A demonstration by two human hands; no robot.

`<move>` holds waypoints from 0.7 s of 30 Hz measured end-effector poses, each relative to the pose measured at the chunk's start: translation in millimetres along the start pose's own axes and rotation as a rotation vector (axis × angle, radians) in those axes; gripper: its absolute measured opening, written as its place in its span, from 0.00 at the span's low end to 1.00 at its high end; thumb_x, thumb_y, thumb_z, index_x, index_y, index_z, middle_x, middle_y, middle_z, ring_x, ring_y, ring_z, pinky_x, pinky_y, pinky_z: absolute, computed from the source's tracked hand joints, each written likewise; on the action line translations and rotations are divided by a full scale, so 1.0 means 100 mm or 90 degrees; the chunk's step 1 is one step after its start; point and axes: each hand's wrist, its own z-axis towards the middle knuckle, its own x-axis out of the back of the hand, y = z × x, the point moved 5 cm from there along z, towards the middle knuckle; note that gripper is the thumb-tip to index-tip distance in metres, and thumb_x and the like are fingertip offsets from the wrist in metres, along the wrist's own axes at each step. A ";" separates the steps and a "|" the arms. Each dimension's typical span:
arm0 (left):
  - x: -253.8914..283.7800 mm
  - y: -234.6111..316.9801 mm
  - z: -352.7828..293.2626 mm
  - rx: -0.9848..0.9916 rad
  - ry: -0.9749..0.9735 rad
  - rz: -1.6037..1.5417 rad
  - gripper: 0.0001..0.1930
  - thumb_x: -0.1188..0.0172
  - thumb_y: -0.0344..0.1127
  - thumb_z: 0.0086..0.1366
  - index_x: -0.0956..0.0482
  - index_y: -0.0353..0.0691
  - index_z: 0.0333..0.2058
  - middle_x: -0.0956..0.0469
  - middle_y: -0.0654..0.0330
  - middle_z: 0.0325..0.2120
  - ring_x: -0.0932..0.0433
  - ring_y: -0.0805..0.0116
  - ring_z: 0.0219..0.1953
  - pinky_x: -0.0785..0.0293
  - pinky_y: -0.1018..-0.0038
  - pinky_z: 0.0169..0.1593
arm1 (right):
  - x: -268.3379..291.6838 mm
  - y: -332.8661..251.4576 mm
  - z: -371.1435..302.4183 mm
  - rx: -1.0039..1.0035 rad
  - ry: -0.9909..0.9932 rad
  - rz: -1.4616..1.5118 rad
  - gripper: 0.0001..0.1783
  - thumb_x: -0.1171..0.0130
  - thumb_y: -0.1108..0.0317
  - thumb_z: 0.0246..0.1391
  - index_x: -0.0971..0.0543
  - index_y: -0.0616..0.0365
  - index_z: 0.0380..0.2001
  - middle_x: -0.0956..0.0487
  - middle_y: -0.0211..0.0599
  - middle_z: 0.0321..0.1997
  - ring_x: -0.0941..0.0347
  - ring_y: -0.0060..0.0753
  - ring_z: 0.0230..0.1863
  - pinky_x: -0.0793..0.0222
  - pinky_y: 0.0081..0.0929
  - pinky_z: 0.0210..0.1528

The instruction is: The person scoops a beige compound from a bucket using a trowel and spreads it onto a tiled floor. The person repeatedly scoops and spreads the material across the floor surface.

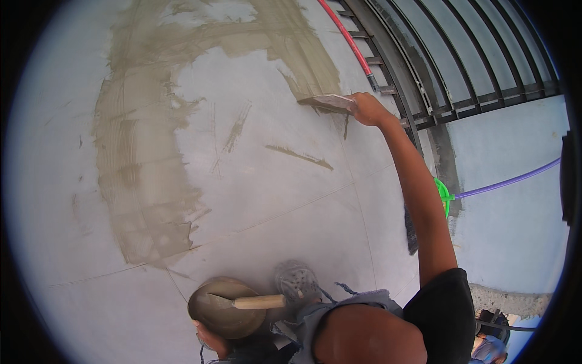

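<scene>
My right hand [366, 110] reaches far out, its fingers wrapped round a flat spreader blade [330, 103] whose edge rests on the tiled floor, at the lower end of a strip of wet grey-brown grout [312, 57]. Close to my body, my left hand [211, 340] grips the near left rim of a round bowl [203, 292]; part of that hand is hidden. Inside the bowl is grout-coloured paste, with a trowel lying across it, its wooden handle [259, 301] sticking out over the right rim.
Another broad grout band [142, 182] runs down the left. Thin smears [300, 156] mark the pale tiles between. A dark metal grille [467, 54] and a red bar [347, 36] border the upper right. A green-rimmed item [445, 197] with a purple handle lies beside my right forearm.
</scene>
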 end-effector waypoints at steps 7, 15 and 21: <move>-0.11 0.06 -0.05 0.033 -0.029 -0.025 0.40 0.55 0.65 0.81 0.23 0.24 0.57 0.19 0.43 0.52 0.19 0.53 0.51 0.23 0.58 0.55 | -0.17 0.09 -0.12 -0.089 0.033 -0.076 0.32 0.42 0.75 0.52 0.15 0.40 0.61 0.13 0.57 0.49 0.17 0.63 0.53 0.23 0.54 0.60; -0.05 0.03 -0.04 0.033 -0.016 -0.031 0.40 0.55 0.65 0.81 0.25 0.25 0.60 0.20 0.42 0.55 0.19 0.52 0.52 0.23 0.57 0.57 | -0.13 -0.11 -0.27 -0.223 0.059 -0.044 0.30 0.38 0.70 0.50 0.16 0.47 0.61 0.13 0.56 0.52 0.16 0.60 0.55 0.21 0.50 0.60; -0.07 0.06 -0.07 0.043 -0.093 -0.065 0.38 0.55 0.64 0.82 0.26 0.26 0.60 0.20 0.43 0.54 0.20 0.52 0.53 0.24 0.58 0.58 | -0.09 -0.26 -0.39 -0.300 0.061 -0.014 0.30 0.37 0.68 0.51 0.16 0.48 0.60 0.13 0.55 0.52 0.16 0.59 0.56 0.20 0.49 0.60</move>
